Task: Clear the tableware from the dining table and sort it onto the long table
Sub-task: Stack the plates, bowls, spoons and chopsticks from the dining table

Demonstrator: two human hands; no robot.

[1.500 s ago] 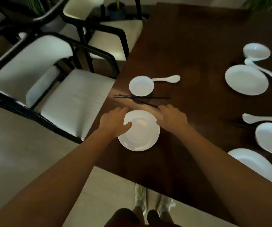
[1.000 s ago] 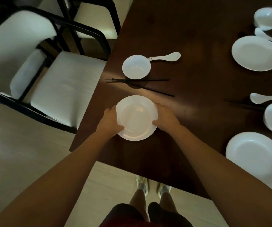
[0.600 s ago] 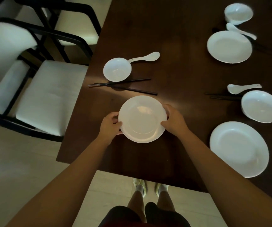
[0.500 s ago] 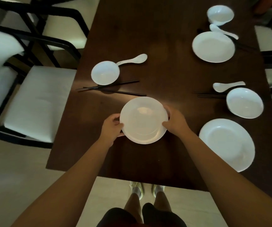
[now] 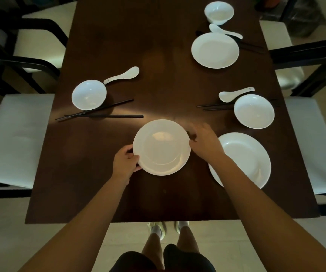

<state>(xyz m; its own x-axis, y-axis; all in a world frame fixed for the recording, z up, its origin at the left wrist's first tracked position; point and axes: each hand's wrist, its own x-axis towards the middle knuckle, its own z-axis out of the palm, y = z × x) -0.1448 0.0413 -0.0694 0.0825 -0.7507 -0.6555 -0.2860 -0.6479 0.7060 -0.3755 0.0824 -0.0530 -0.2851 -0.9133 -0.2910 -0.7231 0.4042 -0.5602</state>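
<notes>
A white plate [image 5: 161, 148] is lifted a little above the near middle of the dark wooden dining table [image 5: 138, 46]. My left hand [image 5: 123, 161] grips its left rim. My right hand [image 5: 204, 140] hovers just off its right rim, blurred, fingers spread, holding nothing. A larger white plate [image 5: 244, 156] lies to the right, partly under my right forearm. Behind that are a bowl [image 5: 254, 110], a spoon [image 5: 234, 94] and black chopsticks [image 5: 215, 107]. On the left are a bowl [image 5: 89, 94], a spoon [image 5: 122, 75] and chopsticks [image 5: 99, 114].
At the far right of the table stand another plate [image 5: 215, 50], a small bowl [image 5: 219, 12] and a spoon [image 5: 224, 31]. Black-framed chairs with white cushions [image 5: 15, 138] [image 5: 315, 144] flank both long sides. I stand at the table's near end.
Both hands lifted the plate from the left place setting and carried it toward the middle. My right hand has now come off the rim; the view swung right.
</notes>
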